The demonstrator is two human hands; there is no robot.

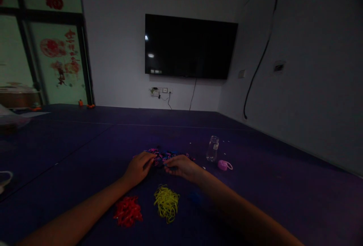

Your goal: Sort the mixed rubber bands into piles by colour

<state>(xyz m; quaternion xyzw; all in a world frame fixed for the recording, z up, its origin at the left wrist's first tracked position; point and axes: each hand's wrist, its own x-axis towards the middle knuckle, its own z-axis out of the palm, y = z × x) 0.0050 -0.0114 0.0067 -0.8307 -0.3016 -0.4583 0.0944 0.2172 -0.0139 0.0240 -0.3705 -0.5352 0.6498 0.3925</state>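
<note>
A mixed pile of small rubber bands (170, 156), pink, blue and dark, lies on the dark purple surface in front of me. At the pile's left side is my left hand (138, 168), its fingers bent together at the bands; what they pinch, if anything, is too small to tell. My right hand (183, 167) reaches in from the right, thumb and fingers pinched at a bit of blue that looks like a rubber band. Nearer to me lie a heap of yellow rubber bands (166, 203) and a heap of red rubber bands (128, 211). A faint blue patch (196, 197) shows beside my right forearm.
A clear bottle (212, 149) stands uncapped to the right, with a pink looped lid (223, 165) beside it. Small white scraps dot the surface around them. A white handle-like object (5, 179) sits at the left edge. Behind, a television (190, 47) hangs on the wall.
</note>
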